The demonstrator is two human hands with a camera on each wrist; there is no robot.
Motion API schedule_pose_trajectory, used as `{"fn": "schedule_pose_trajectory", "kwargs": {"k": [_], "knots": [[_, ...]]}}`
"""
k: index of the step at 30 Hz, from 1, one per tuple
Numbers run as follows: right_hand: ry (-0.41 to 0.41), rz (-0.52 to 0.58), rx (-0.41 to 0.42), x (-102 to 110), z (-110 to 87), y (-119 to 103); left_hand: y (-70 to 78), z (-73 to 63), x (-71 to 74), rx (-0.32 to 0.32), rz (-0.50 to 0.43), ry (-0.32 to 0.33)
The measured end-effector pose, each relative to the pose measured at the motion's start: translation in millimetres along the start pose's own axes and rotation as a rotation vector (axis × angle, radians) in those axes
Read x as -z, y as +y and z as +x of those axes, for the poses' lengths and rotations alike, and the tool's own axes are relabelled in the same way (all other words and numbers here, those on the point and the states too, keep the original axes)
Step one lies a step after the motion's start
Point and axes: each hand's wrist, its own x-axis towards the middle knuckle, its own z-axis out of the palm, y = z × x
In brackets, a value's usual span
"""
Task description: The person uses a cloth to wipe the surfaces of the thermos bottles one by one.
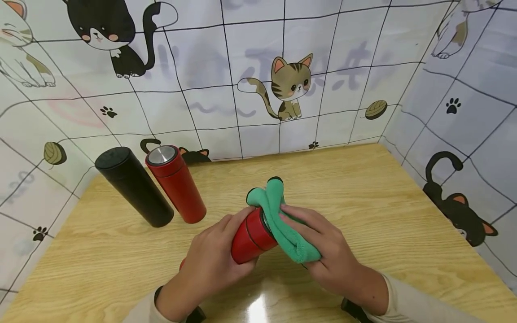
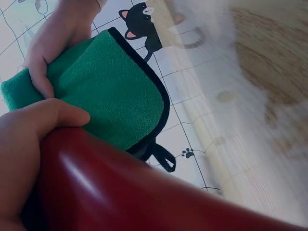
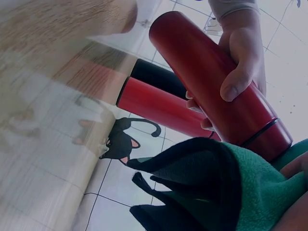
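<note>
My left hand grips a red thermos bottle around its body, the lid end tilted up and toward the right. In my right hand is a folded green cloth with black edging, pinched between thumb and fingers and lying against the lid end of the bottle. The cloth covers most of the lid's top. From the right wrist view, the left hand's fingers wrap the bottle's smooth side. A black hanging loop dangles from the cloth's edge in the left wrist view.
A black thermos bottle and a second red thermos bottle with a silver-topped lid stand side by side at the back left of the wooden table. Behind and beside the table hangs a white cat-patterned sheet.
</note>
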Motion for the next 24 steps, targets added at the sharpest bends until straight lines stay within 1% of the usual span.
{"fn": "schedule_pose_trajectory", "kwargs": {"k": [3, 6, 8, 9, 11, 13, 15, 17, 21, 22, 24], "knots": [[0.001, -0.003, 0.035, -0.7, -0.4, -0.3, -0.9, -0.1, -0.2, 0.018, -0.005, -0.003], [0.015, 0.004, 0.079, -1.8, -0.6, -0.5, -1.4, -0.2, -0.8, 0.020, -0.018, -0.009], [0.015, 0.003, 0.078, -2.1, -0.9, -1.2, -1.8, -0.7, -1.2, 0.013, -0.022, -0.014], [0.010, 0.002, 0.060, -1.9, -1.2, -1.9, -2.0, -1.2, -1.4, 0.005, -0.021, -0.013], [-0.013, 0.000, 0.001, -0.7, -1.7, -3.7, -2.5, -1.8, -1.7, -0.014, -0.019, -0.008], [-0.039, 0.004, -0.077, 1.0, -1.9, -5.6, -2.9, -2.1, -1.6, -0.031, -0.021, -0.002], [-0.062, 0.044, -0.154, 2.8, -1.8, -7.0, -3.1, -2.3, -1.3, -0.041, -0.041, 0.006], [-0.085, 0.160, -0.254, 4.4, -1.1, -8.0, -3.4, -2.5, -0.7, -0.042, -0.090, 0.014], [-0.101, 0.433, -0.459, 7.8, -1.8, -10.4, -2.2, -2.8, 1.5, -0.059, -0.251, 0.040], [-0.099, 0.480, -0.502, 8.6, -2.1, -11.3, -1.5, -2.5, 2.0, -0.068, -0.293, 0.048], [-0.105, 0.523, -0.550, 9.8, -3.0, -12.3, 0.2, -1.7, 2.1, -0.088, -0.374, 0.056]]}}
